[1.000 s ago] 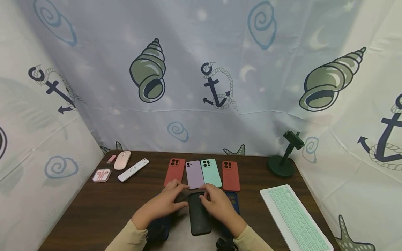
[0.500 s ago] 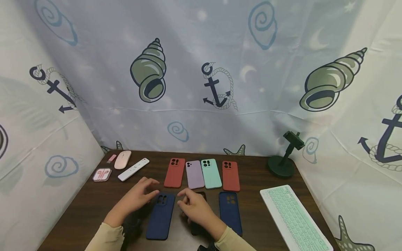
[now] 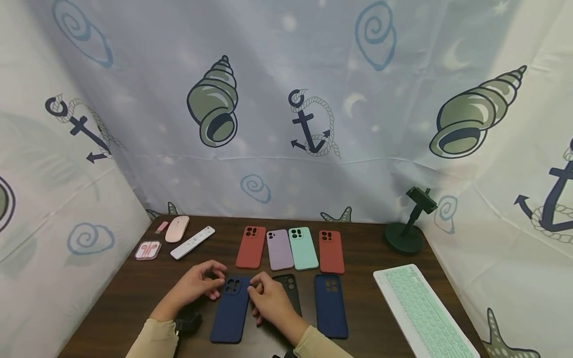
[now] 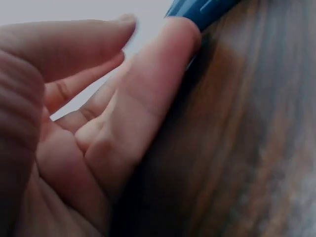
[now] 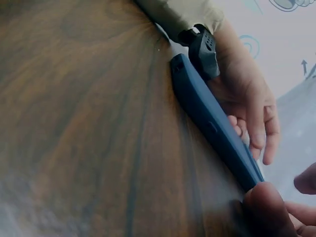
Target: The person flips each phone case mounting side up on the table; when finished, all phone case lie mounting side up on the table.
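Note:
A dark blue phone case (image 3: 230,313) lies camera-cutout end away from me, with a hand at either side of its far end. My left hand (image 3: 197,286) is at its left edge, fingers loosely bent; in the left wrist view a fingertip meets the blue case (image 4: 205,11). My right hand (image 3: 272,301) has its thumb and forefinger at the far right corner. The right wrist view shows that thumb against the edge of the blue case (image 5: 217,123). Partly under my right hand is a black phone case (image 3: 291,293).
Another blue case (image 3: 331,306) lies to the right. Behind stand out a red case (image 3: 250,248), a purple case (image 3: 280,251), a mint case (image 3: 304,250) and a second red case (image 3: 332,253). A keyboard (image 3: 425,308), green stand (image 3: 404,237), remote (image 3: 192,242) and mouse (image 3: 177,229) flank them.
Both hands have left the black case and moved left to the blue case. My right hand has then come nearer its far right corner.

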The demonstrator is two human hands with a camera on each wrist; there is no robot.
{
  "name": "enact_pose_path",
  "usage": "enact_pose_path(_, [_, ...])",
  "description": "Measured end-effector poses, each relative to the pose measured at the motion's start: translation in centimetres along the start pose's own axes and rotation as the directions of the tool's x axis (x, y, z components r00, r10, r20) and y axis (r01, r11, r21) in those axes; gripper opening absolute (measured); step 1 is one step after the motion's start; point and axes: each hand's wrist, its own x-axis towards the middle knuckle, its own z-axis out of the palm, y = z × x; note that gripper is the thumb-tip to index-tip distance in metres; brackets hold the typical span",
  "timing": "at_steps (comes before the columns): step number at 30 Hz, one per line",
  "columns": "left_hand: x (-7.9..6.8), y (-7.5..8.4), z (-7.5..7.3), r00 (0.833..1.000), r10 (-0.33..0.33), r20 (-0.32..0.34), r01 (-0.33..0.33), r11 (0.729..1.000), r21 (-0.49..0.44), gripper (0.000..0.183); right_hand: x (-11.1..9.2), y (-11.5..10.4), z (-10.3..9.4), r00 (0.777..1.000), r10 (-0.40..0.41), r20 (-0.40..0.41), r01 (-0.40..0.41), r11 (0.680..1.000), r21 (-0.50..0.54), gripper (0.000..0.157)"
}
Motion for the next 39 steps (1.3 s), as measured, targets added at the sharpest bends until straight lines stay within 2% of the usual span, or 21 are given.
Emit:
enact_pose_path(5, [-0.7, -0.3, 0.1, 0.997, -0.002, 0.075, 0.002, 1.0, 0.0, 0.043, -0.3, 0.3, 0.1, 0.999, 0.011, 0.032, -0.009, 0.998, -0.056, 0.026])
enact_pose_path(8, [-1.1, -0.3, -0.1, 0.995, 0.013, 0.094, -0.015, 1.0, 0.026, 0.041, -0.4, 0.3, 0.2, 0.999, 0.013, 0.049, -0.011, 0.999, -0.039, 0.028])
enact_pose_path(11, [-1.2, -0.2, -0.3, 0.992, 0.052, 0.114, -0.061, 0.995, 0.077, 0.041, -0.4, 0.4, 0.1, 0.999, 0.019, 0.042, -0.019, 1.0, -0.004, 0.031])
enact_pose_path(16, [-1.2, 0.0, -0.5, 0.975, 0.114, 0.191, -0.135, 0.986, 0.1, 0.048, -0.1, 0.2, -0.2, 0.999, 0.038, 0.033, -0.038, 0.999, 0.014, 0.043])
enact_pose_path(20, [-1.2, 0.4, -0.9, 0.963, 0.116, 0.243, -0.14, 0.987, 0.083, 0.055, 0.1, 0.0, -0.5, 0.998, 0.045, 0.045, -0.047, 0.998, 0.036, 0.045])
enact_pose_path(27, [-1.1, 1.0, -0.8, 0.97, 0.076, 0.233, -0.097, 0.992, 0.079, 0.057, 0.6, 0.0, -1.0, 0.995, 0.022, 0.095, -0.028, 0.998, 0.063, 0.043])
enact_pose_path(39, [-1.2, 0.9, -0.6, 0.973, 0.096, 0.208, -0.117, 0.989, 0.089, 0.056, 0.0, -0.5, -0.6, 0.993, -0.054, 0.105, 0.049, 0.998, 0.044, 0.048])
